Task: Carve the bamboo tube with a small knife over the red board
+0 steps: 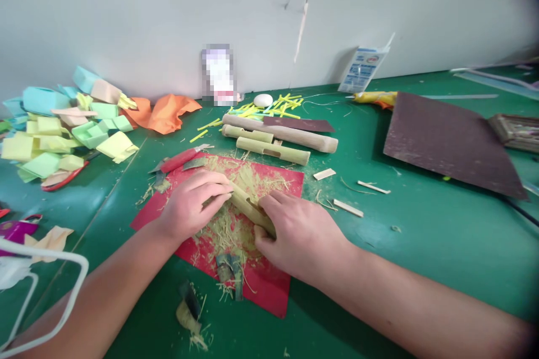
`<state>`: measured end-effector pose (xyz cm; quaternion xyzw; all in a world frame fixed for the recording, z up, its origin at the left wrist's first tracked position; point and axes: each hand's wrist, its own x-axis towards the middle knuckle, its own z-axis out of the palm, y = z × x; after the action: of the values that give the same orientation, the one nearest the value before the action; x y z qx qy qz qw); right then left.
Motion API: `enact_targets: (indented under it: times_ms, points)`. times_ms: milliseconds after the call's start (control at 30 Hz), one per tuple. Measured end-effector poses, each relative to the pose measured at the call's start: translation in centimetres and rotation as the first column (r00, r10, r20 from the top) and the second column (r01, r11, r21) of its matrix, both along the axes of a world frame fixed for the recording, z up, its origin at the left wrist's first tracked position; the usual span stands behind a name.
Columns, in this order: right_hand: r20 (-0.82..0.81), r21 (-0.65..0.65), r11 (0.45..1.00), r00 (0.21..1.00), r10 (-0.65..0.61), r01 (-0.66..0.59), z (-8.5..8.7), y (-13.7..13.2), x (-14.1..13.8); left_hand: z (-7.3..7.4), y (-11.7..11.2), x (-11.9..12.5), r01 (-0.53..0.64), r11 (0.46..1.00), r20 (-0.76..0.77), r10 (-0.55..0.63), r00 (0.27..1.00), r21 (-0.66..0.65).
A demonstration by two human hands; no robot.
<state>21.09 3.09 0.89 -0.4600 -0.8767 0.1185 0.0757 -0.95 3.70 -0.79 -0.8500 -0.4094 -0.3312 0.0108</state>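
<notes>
A short bamboo tube (241,198) with a notch cut in its side lies slanted between my two hands. My right hand (295,230) is wrapped round its near right end. At the far left end, the fingertips of my left hand (194,201) are closed on the tube. Beneath is a red sheet (273,291) covered in pale bamboo dust and fine shavings. Worn dark strips, perhaps sandpaper (230,270), lie on the sheet's near part. A red-handled knife (181,160) rests by its upper left edge.
Two notched bamboo tubes (273,150) and a longer grey stick (290,133) lie behind the sheet. Folded coloured papers (46,129) pile up at left. A brown sheet (446,143) is at right. A phone-like blurred object (218,73) leans on the wall.
</notes>
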Motion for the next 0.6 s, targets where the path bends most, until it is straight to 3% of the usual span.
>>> enact_targets:
  times_ms: [200,600]
  points:
    - [-0.008,0.025,1.000,1.000,0.010,-0.009,-0.13,-0.10,-0.05,-0.05,-0.12,-0.23,-0.057,0.998,-0.077,0.059,0.995,0.027]
    - [-0.022,0.021,1.000,1.000,0.016,-0.015,-0.27,-0.05,0.03,0.07,-0.60,0.25,-0.059,0.997,0.015,0.060,0.998,-0.051]
